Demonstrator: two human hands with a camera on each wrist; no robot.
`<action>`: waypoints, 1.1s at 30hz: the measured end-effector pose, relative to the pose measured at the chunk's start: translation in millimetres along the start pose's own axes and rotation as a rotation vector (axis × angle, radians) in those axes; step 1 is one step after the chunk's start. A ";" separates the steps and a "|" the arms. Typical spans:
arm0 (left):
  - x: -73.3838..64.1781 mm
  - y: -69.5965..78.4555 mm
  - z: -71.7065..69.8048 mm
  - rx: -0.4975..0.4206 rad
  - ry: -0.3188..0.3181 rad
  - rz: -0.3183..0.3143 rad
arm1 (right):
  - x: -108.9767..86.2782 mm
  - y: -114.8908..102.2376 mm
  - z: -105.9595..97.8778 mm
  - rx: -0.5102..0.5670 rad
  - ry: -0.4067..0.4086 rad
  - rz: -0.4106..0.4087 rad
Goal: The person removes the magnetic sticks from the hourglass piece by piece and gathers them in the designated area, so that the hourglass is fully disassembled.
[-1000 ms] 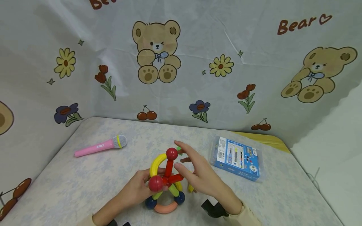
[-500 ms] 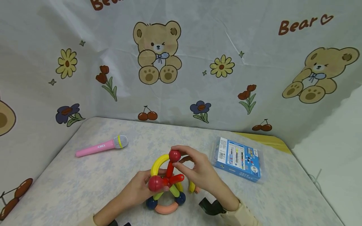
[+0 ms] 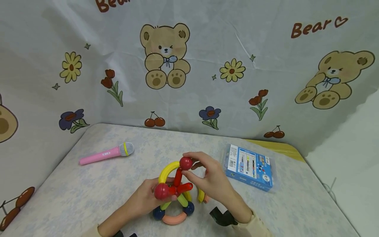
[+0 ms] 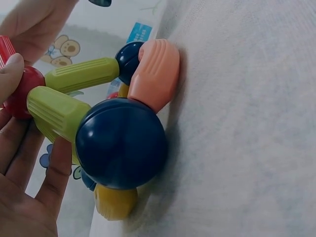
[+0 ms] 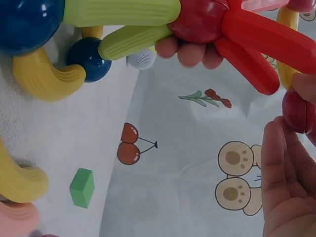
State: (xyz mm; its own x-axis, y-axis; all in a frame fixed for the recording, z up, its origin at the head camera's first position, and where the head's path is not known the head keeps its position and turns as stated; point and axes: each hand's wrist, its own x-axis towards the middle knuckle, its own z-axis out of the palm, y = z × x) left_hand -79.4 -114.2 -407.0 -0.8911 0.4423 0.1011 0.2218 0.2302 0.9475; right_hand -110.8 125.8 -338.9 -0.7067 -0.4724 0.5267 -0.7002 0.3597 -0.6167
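A toy of magnetic sticks and balls stands on the table before me. Its base has navy balls (image 3: 159, 213), a salmon curved stick (image 3: 174, 220) and light green sticks (image 4: 81, 74) rising to a red centre ball (image 5: 200, 19). My left hand (image 3: 145, 197) grips it around that centre ball. Red sticks (image 5: 271, 39) fan out above, one bearing a red ball (image 3: 162, 191) at the left. My right hand (image 3: 211, 177) pinches the top red ball (image 3: 185, 163) between thumb and fingers. A yellow curved stick (image 3: 167, 171) meets this ball, which sits just off the upright red stick's tip.
Loose yellow (image 5: 22, 180) and salmon (image 5: 17, 217) curved sticks and a green block (image 5: 82, 188) lie beyond the toy. A pink microphone (image 3: 106, 153) lies at the left, a blue boxed set (image 3: 248, 166) at the right. A bear-print cloth (image 3: 189, 98) hangs behind the table.
My right hand has come in and taken hold of the top red ball. That ball has shifted right, off the upright red stick's end, and the yellow curved stick swung with it.
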 end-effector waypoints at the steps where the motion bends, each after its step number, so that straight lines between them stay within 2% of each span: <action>1: 0.1 0.2 0.1 0.001 -0.002 -0.008 | -0.5 0.0 -1.0 -0.006 0.000 0.002; 5: -0.3 0.6 -0.1 0.016 -0.002 -0.035 | -1.6 0.0 -3.1 -0.022 -0.006 -0.003; 9: -0.7 -0.5 -0.7 0.025 0.004 -0.022 | -1.8 0.2 -2.9 -0.044 -0.006 -0.020; 24: -0.3 -2.8 -0.4 0.015 0.010 0.007 | -5.4 1.1 -5.4 -0.062 -0.024 0.012; 29: -1.3 -1.2 -0.4 0.019 0.007 0.011 | -6.7 -0.2 -6.9 -0.035 -0.032 0.039; 33: -1.2 -1.6 -0.2 0.030 0.010 0.035 | -7.4 -3.5 -8.3 0.022 -0.040 0.027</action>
State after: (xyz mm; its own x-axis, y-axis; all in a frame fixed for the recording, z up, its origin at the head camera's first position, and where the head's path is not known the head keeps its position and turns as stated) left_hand -78.8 -115.3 -408.6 -0.8865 0.4417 0.1377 0.2648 0.2403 0.9339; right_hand -104.0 134.7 -335.7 -0.7204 -0.4947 0.4861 -0.6780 0.3550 -0.6437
